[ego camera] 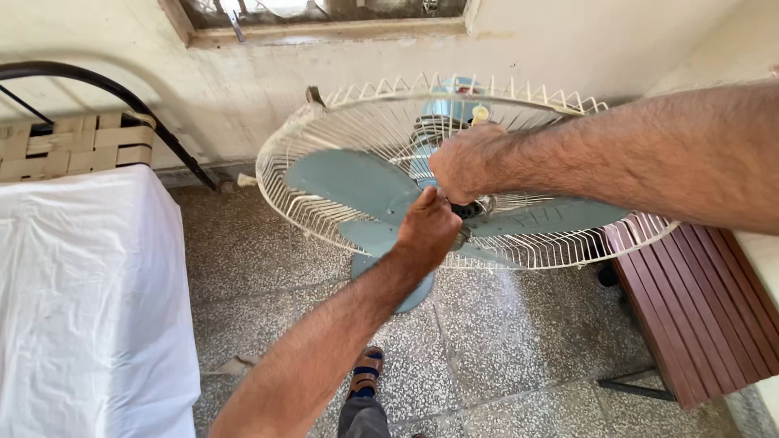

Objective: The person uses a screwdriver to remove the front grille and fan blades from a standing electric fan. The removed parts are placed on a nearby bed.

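In the head view, I saw the pedestal fan (454, 174) tilted back, its rear guard (324, 130) open toward me and the grey-blue blades (349, 182) bare. My left hand (428, 227) came from below and was closed at the hub (471, 209), at the root of a blade. My right hand (464, 162) came from the right, fisted just above the same hub; what it pinched I cannot tell. Both hands were equally near, touching each other. A white cloth (89, 284) lay left, a brown slatted bench (698, 308) right.

Can't see the fan hub (473, 208), both hands cover it. The fan's base (415, 294) hides behind the left forearm, and the wooden bench (704, 312) runs off frame.
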